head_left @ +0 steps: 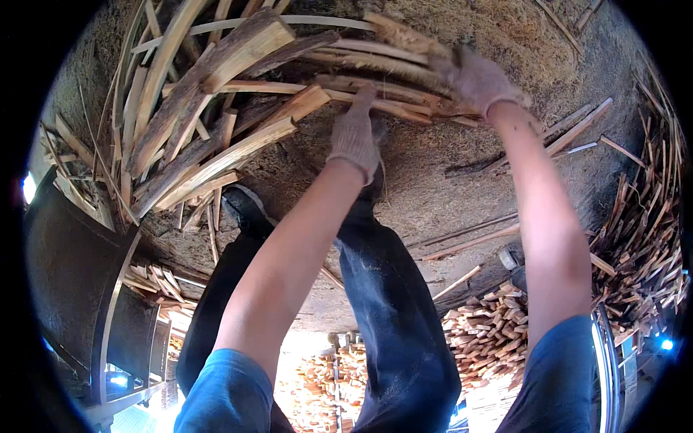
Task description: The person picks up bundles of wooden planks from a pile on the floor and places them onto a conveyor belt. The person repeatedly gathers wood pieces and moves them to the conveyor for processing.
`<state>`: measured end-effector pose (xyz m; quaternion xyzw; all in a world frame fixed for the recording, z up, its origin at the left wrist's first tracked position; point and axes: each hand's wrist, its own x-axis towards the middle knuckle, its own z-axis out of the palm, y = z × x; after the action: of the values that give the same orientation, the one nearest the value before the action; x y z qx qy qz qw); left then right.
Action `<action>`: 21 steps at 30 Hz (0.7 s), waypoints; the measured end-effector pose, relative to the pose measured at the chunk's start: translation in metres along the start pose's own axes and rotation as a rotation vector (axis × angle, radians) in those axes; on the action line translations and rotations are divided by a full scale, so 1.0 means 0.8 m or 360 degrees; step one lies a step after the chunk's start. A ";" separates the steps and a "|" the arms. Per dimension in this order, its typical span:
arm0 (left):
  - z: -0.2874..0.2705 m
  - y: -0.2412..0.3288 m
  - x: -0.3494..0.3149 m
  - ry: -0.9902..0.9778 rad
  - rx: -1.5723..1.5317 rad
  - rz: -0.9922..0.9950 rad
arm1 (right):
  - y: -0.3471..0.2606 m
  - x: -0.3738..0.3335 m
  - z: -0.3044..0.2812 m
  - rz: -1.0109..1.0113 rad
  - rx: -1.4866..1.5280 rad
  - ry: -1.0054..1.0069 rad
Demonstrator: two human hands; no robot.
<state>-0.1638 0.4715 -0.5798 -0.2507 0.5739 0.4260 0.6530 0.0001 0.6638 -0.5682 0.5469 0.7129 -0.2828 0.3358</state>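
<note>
- Nearest are the person's two blue sleeves [227,397] and bare forearms, reaching past dark trousers [393,310] and a dark shoe [249,202].
- The left hand [355,137], in a pale knitted glove, reaches onto a loose bundle of wood strips [404,92]; I cannot tell whether its fingers are closed on them.
- The right hand [482,85], gloved alike and blurred, is at the right-hand ends of the same strips; the blur hides whether its fingers are clamped or apart.
- The strips lie roughly crosswise, low over the ground [534,36], which is littered with fine wood debris.
- Beside the bundle's left end, a heap of longer pieces [249,54], some with bark, leans and overlaps at many angles.
- Beyond the right forearm, a few loose sticks [581,128] lie singly on the ground.
- Left of the legs stands a dark metal panel [72,252]; I cannot tell whether it is a container's wall. Short pieces [155,281] show beside its right edge.
- Farther off, cut pieces are stacked thickly [491,325], with more seen between the legs; what holds them is unclear.
- A tangled heap of thin offcuts [635,224] lines the ground's right side.
</note>
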 end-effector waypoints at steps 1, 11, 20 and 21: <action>0.009 -0.022 0.008 0.0000 -0.0115 0.0028 | 0.002 -0.016 0.008 -0.0010 0.0060 -0.0218; -0.023 -0.060 -0.062 -0.0233 -0.0211 -0.0218 | -0.015 -0.191 0.089 0.0051 0.1099 -0.0704; 0.061 -0.106 -0.240 -0.0444 0.0241 -0.0408 | 0.004 -0.409 -0.001 0.0718 0.1065 -0.0546; 0.080 -0.096 -0.257 -0.0478 0.0425 -0.0359 | 0.001 -0.423 -0.027 0.0859 0.1298 -0.0659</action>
<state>-0.0603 0.4294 -0.3807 -0.1584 0.4900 0.3030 0.8019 0.0566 0.4810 -0.2882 0.7298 0.2977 -0.5426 0.2904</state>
